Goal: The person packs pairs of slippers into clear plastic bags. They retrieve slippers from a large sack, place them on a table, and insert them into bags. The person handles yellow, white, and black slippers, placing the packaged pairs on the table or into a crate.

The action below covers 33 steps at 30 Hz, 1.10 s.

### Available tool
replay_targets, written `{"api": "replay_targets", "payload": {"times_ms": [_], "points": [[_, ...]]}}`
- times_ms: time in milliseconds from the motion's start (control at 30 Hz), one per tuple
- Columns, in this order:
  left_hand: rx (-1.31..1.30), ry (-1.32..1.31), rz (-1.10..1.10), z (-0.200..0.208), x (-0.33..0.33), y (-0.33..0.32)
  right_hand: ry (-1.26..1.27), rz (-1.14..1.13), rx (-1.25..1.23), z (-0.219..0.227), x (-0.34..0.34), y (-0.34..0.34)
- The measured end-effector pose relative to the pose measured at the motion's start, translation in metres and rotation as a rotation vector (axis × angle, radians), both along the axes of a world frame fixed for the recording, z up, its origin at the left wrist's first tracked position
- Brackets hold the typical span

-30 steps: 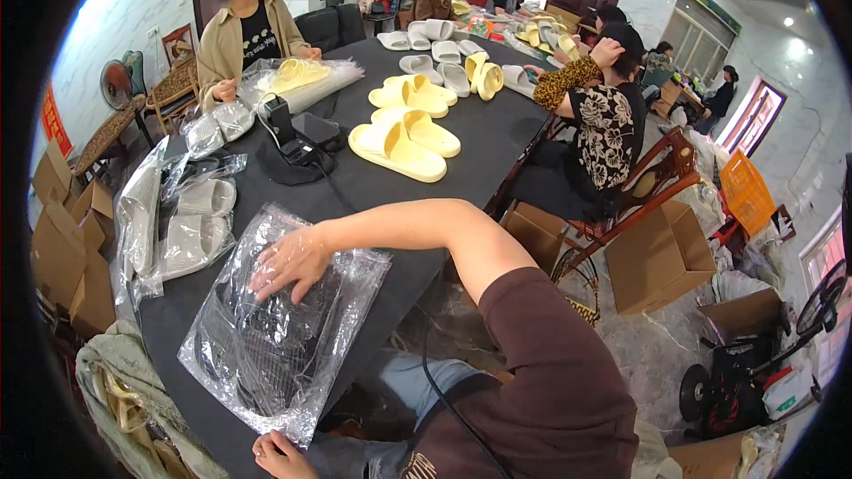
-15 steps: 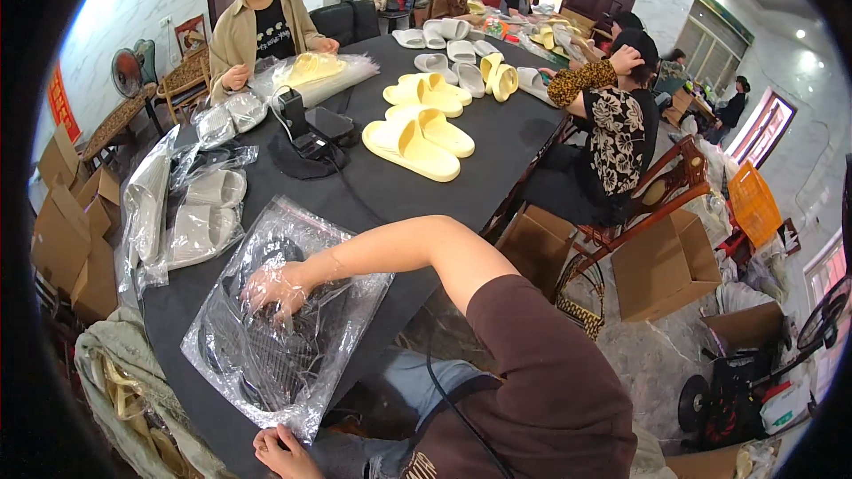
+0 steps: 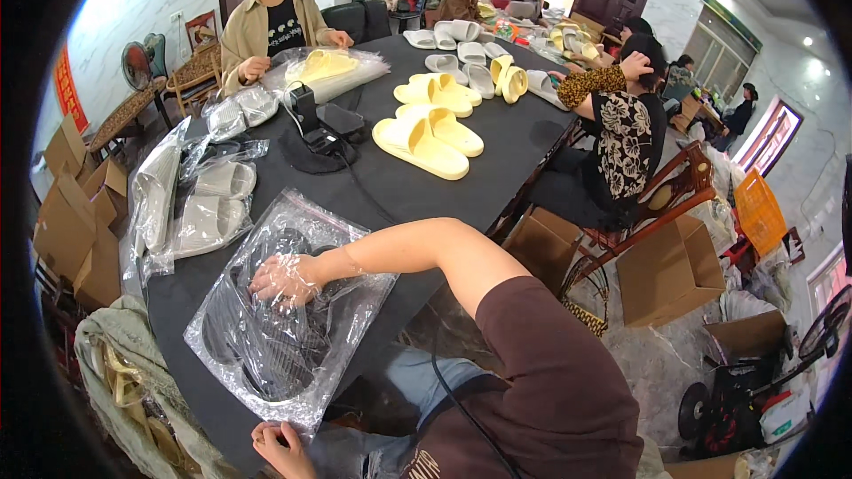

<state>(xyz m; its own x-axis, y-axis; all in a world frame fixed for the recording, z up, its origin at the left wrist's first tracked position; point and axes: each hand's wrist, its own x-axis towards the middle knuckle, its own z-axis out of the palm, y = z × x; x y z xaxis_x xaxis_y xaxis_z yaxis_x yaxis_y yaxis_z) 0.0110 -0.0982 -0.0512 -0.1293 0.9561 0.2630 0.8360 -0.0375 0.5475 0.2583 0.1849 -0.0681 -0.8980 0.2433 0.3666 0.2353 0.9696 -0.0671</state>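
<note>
A clear plastic bag (image 3: 351,324) lies on the near end of the black table, a pair of black slippers (image 3: 284,333) showing through it. My right hand (image 3: 288,281) rests over the slippers with its fingers somewhat spread. Glossy film shines across those fingers, so the hand appears to be inside the bag. At the bag's near corner, my left hand (image 3: 282,450) is closed, thumb against fingers, at the plastic edge. Beyond the bag sit a black device with a cable (image 3: 306,120) and several pale yellow slippers (image 3: 422,149).
Bagged grey slippers (image 3: 213,204) lie along the table's left side. Across the table a person (image 3: 280,27) has a bagged yellow pair; another sits at the right (image 3: 621,124). Cardboard boxes (image 3: 670,266) stand on the floor on both sides. A green cloth-lined heap (image 3: 124,372) is at lower left.
My right hand has shifted slightly over the slippers, its fingers lying flatter. My left hand stays at the bag's near corner. The whole view has moved a little.
</note>
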Motion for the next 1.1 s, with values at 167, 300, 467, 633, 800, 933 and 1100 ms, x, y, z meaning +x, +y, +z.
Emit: {"api": "replay_targets", "payload": {"times_ms": [167,300,467,633,800,933,1100], "points": [[-0.007,-0.288,0.099,0.020,-0.001,0.008,0.020,0.023,-0.044,-0.001,-0.003,0.000],[0.096,0.066,-0.038,0.004,-0.023,0.045,0.047,0.013,-0.069,-0.005,0.005,-0.001],[-0.079,0.227,-0.125,-0.002,-0.018,0.054,0.029,0.016,-0.117,0.007,0.001,-0.007],[-0.015,0.260,-0.098,-0.007,-0.016,0.052,0.041,0.014,-0.129,0.008,0.003,-0.009],[-0.019,0.127,-0.096,-0.008,-0.021,0.051,0.078,0.026,-0.115,0.005,0.001,-0.006],[-0.066,0.325,-0.112,-0.010,-0.025,0.052,0.066,0.040,-0.104,0.008,0.002,-0.007],[-0.056,0.313,-0.081,-0.010,-0.021,0.052,0.066,0.027,-0.093,0.008,0.002,-0.008]]}}
